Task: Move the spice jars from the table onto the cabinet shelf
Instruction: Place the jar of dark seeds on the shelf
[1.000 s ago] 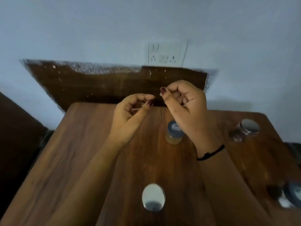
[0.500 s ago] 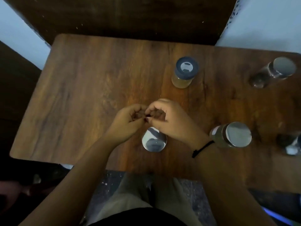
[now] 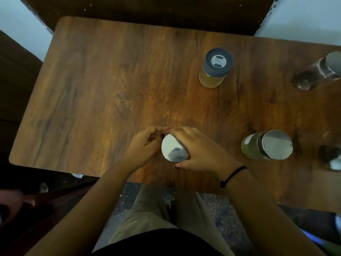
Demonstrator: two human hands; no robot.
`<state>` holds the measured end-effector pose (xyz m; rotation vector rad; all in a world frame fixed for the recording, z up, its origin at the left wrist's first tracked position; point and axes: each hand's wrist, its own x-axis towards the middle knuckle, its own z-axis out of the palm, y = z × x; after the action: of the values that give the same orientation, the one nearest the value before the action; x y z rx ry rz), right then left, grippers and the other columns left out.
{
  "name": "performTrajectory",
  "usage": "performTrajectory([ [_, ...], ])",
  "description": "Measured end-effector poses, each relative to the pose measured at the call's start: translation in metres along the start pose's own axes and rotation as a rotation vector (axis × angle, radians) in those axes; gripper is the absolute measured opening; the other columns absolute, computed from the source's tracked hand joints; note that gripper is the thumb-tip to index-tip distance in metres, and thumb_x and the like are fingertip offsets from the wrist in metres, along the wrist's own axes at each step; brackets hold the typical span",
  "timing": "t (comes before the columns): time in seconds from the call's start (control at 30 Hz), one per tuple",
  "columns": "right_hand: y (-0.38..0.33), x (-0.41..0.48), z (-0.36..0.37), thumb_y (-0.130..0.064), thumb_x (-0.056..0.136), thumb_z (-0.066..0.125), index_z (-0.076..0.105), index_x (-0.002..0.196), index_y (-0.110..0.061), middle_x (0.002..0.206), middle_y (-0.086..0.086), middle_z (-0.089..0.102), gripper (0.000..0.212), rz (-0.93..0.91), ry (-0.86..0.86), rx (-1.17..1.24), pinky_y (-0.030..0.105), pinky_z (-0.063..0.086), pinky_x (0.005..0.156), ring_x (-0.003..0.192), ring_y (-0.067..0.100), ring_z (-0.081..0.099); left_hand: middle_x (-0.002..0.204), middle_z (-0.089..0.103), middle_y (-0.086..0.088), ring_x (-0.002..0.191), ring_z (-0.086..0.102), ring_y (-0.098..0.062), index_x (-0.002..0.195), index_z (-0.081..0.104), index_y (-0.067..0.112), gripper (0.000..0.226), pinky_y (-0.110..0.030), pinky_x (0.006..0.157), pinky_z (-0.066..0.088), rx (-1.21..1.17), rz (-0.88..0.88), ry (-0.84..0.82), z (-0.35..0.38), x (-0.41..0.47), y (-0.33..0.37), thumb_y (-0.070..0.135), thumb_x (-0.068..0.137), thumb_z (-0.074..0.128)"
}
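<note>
On the wooden table (image 3: 101,80), the silver-lidded jar (image 3: 174,148) stands near the 6 o'clock edge. The right hand (image 3: 199,154) curls round it from 3 o'clock, fingers over the far side and thumb on the near side. The left hand (image 3: 145,145) sits at its 9 o'clock with fingers curled, and I cannot tell whether it grips the jar. A blue-capped jar (image 3: 215,69) stands at 1 o'clock, a green-filled jar (image 3: 267,145) at 3 o'clock and a dark jar (image 3: 317,72) at 2 o'clock.

The table (image 3: 110,80) is brown wood-grain, the yellow jar (image 3: 210,81) has a grey-blue lid (image 3: 219,61), the green jar (image 3: 251,148) a silver one.
</note>
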<state>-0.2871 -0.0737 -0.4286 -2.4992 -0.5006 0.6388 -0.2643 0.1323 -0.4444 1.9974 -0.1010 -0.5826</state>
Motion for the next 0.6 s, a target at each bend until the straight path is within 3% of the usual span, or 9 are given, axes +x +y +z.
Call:
performTrajectory([
  [0.13, -0.003, 0.003, -0.027, -0.052, 0.068, 0.080, 0.037, 0.142, -0.033, 0.138, -0.011, 0.046, 0.088, -0.017, 0.110, 0.204, 0.035, 0.049, 0.097, 0.125, 0.009, 0.045, 0.101, 0.071, -0.001, 0.090, 0.066, -0.008, 0.111, 0.068, 0.014, 0.024, -0.024, 0.081, 0.053, -0.128, -0.040, 0.017, -0.005, 0.000, 0.018, 0.014, 0.103, 0.045],
  [0.2, -0.010, 0.005, -0.048, -0.052, 0.067, 0.080, 0.040, 0.142, -0.031, 0.140, -0.012, 0.047, 0.088, -0.016, 0.182, 0.355, 0.035, 0.050, 0.100, 0.125, 0.006, 0.047, 0.091, 0.064, -0.012, 0.081, 0.060, -0.011, 0.098, 0.065, 0.009, 0.030, -0.029, 0.078, 0.050, -0.207, -0.064, 0.043, -0.012, -0.001, 0.038, 0.019, 0.105, 0.038],
  [0.27, -0.021, 0.008, -0.070, -0.053, 0.066, 0.077, 0.042, 0.140, -0.030, 0.140, -0.011, 0.047, 0.085, -0.041, 0.249, 0.472, 0.033, 0.050, 0.101, 0.127, 0.006, 0.047, 0.091, 0.065, -0.001, 0.080, 0.061, -0.001, 0.093, 0.063, 0.017, 0.036, -0.024, 0.079, 0.049, -0.265, -0.064, 0.060, -0.020, -0.004, 0.061, 0.022, 0.107, 0.030],
  [0.33, -0.037, 0.010, -0.092, -0.052, 0.068, 0.076, 0.043, 0.140, -0.027, 0.139, -0.010, 0.048, 0.083, -0.087, 0.313, 0.565, 0.031, 0.051, 0.101, 0.128, 0.009, 0.047, 0.111, 0.067, 0.017, 0.102, 0.060, 0.011, 0.108, 0.060, 0.029, 0.035, -0.020, 0.096, 0.048, -0.331, -0.050, 0.092, -0.027, -0.007, 0.079, 0.031, 0.106, 0.026],
  [0.4, -0.055, 0.010, -0.116, -0.048, 0.069, 0.078, 0.045, 0.139, -0.024, 0.138, -0.008, 0.050, 0.082, -0.136, 0.359, 0.667, 0.029, 0.051, 0.099, 0.128, 0.010, 0.048, 0.142, 0.053, 0.010, 0.132, 0.049, -0.006, 0.130, 0.051, 0.034, 0.049, -0.036, 0.116, 0.036, -0.400, -0.028, 0.117, -0.038, -0.008, 0.098, 0.058, 0.095, 0.027],
  [0.47, -0.073, 0.008, -0.139, -0.038, 0.072, 0.080, 0.046, 0.138, -0.021, 0.136, -0.008, 0.051, 0.076, -0.181, 0.397, 0.743, 0.025, 0.052, 0.095, 0.126, 0.008, 0.050, 0.146, 0.052, 0.001, 0.135, 0.049, -0.015, 0.131, 0.051, 0.039, 0.064, -0.044, 0.118, 0.034, -0.494, 0.071, 0.110, -0.050, -0.011, 0.115, 0.075, 0.083, 0.031],
  [0.6, -0.106, 0.008, -0.187, -0.032, 0.073, 0.082, 0.052, 0.134, -0.016, 0.131, 0.000, 0.056, 0.069, -0.251, 0.539, 0.864, 0.030, 0.056, 0.091, 0.121, 0.013, 0.057, 0.139, 0.058, -0.002, 0.130, 0.055, -0.023, 0.136, 0.052, 0.030, 0.075, -0.049, 0.107, 0.045, -0.514, 0.308, 0.066, -0.073, -0.015, 0.148, 0.080, 0.080, 0.044],
])
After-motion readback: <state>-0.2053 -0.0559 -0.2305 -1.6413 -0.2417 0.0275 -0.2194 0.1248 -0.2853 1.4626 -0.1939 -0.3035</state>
